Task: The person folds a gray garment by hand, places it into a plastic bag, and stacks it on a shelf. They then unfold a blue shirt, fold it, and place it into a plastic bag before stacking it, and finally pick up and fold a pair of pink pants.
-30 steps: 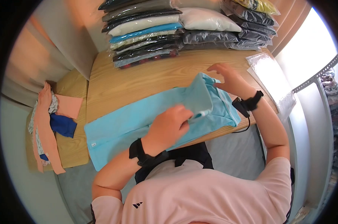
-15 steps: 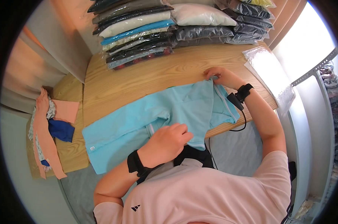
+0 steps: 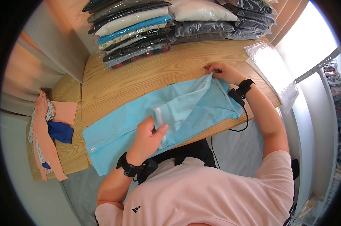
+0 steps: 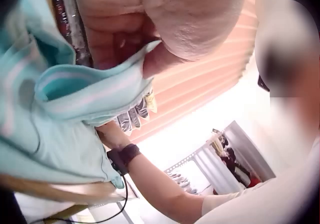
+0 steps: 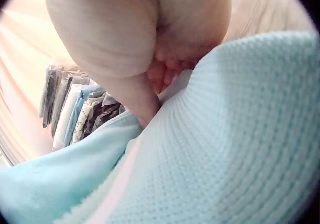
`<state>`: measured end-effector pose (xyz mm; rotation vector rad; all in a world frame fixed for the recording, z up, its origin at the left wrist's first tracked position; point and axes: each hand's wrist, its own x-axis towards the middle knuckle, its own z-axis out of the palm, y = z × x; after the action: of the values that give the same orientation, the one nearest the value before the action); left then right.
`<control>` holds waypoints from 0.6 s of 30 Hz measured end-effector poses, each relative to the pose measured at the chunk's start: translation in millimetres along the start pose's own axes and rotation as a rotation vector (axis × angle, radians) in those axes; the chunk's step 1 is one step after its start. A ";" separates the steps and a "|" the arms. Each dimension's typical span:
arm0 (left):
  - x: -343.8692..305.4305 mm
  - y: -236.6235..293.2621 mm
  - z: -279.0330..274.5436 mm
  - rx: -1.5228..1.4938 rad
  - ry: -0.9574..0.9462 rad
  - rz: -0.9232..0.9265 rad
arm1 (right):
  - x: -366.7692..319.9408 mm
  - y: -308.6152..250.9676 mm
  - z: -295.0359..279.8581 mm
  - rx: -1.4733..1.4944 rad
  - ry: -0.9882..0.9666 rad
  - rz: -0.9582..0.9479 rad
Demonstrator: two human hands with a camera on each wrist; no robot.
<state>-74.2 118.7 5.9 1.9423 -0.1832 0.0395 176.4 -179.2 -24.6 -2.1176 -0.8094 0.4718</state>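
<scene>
A light blue shirt (image 3: 117, 122) lies lengthwise over the table, its right part lifted and folded. My left hand (image 3: 143, 137) pinches a white-striped sleeve edge (image 3: 160, 118) near the table's front. In the left wrist view, that striped edge (image 4: 100, 96) bends into an open loop below the thumb. My right hand (image 3: 228, 73) pinches the shirt's far right corner, raising the cloth into a ridge between both hands. Textured blue cloth (image 5: 250, 129) fills much of the right wrist view; the right fingertips are partly hidden behind it.
Bagged folded garments (image 3: 136, 34) are stacked at the back of the wooden table (image 3: 114, 81). Clear plastic bags (image 3: 272, 67) lie at the right edge. Peach garments (image 3: 46, 132) and a blue cloth (image 3: 61, 131) lie at the left. A cable (image 3: 240, 130) hangs from the right wrist camera.
My left hand has moved left and taken the striped sleeve edge, drawing that flap leftward from the front edge. My right hand stays at the far right corner, where it came to grip the cloth.
</scene>
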 end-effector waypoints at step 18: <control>27.3 -35.2 -16.1 -0.504 0.276 -0.322 | 3.9 -4.5 4.1 0.030 0.039 0.104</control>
<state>-41.2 143.3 -17.4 1.4248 0.2808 0.0431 175.2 -172.1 -23.7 -2.1415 -0.6683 0.4922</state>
